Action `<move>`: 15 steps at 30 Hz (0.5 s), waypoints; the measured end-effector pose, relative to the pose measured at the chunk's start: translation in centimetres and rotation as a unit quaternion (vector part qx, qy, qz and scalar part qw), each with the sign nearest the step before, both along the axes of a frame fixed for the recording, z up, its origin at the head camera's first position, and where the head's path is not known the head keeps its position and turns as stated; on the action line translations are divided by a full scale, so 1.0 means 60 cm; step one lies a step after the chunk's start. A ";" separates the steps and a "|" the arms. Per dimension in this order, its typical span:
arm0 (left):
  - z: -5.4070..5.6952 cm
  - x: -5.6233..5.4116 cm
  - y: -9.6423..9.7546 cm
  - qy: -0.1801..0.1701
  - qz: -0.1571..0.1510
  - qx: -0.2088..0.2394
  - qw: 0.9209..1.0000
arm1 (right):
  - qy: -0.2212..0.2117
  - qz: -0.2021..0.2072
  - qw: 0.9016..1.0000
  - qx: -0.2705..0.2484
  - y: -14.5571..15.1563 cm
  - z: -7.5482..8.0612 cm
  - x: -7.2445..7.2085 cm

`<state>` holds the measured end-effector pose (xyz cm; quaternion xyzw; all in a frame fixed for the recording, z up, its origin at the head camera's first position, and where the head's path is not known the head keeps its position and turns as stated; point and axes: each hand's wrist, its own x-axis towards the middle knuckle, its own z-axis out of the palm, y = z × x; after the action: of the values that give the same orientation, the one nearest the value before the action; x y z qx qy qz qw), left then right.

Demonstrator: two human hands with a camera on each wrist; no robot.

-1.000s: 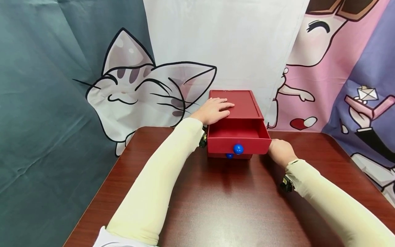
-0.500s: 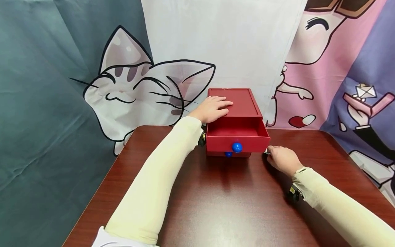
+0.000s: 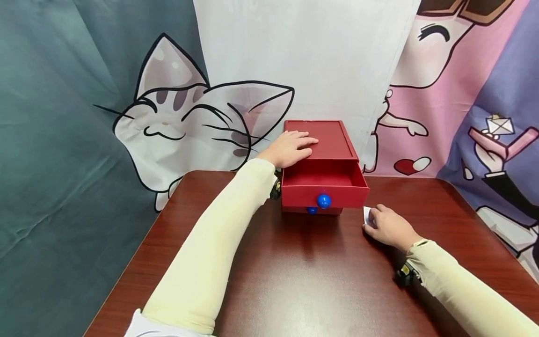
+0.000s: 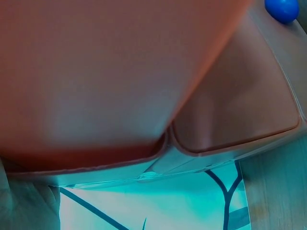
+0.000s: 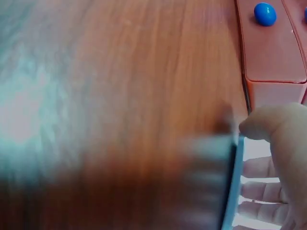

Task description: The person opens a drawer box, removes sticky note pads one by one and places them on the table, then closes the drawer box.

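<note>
We rest our left grip (image 3: 288, 150), fingers extended, on the red two-drawer box (image 3: 330, 138) — its blue-knobbed upper drawer (image 3: 301, 196) pulled out — near the far edge of the brown wood-grain table (image 3: 290, 262), and our right grip (image 3: 390, 227) pinches a flat white object (image 3: 366, 214) between that box and the right edge.

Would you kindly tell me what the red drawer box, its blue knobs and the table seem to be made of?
Red drawer box: probably plastic, satin; its smooth, evenly coloured faces show only soft sheen.
Blue knobs: likely plastic, perhaps painted wood; smooth, rounded, evenly coloured.
Table: wood or wood-look laminate, polished; reddish-brown grain shows, and light glares off the top.
</note>
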<state>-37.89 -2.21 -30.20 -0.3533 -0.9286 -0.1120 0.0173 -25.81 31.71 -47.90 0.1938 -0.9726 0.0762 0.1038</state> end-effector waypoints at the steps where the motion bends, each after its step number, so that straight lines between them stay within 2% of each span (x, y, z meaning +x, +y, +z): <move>1: 0.000 0.000 0.000 0.000 -0.001 0.001 1.000 | -0.007 -0.009 1.000 -0.007 -0.001 -0.003 0.000; 7: 0.001 0.001 0.002 0.006 0.002 0.005 1.000 | -0.020 -0.042 0.999 -0.019 -0.005 -0.008 -0.011; 15: -0.004 0.001 0.000 0.005 -0.001 0.008 1.000 | -0.038 -0.050 0.997 -0.035 -0.021 -0.016 -0.035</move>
<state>-37.85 -2.21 -30.45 -0.3543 -0.9274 -0.1174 0.0247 -27.91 30.43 -48.89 0.1383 -0.9810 0.1118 0.0774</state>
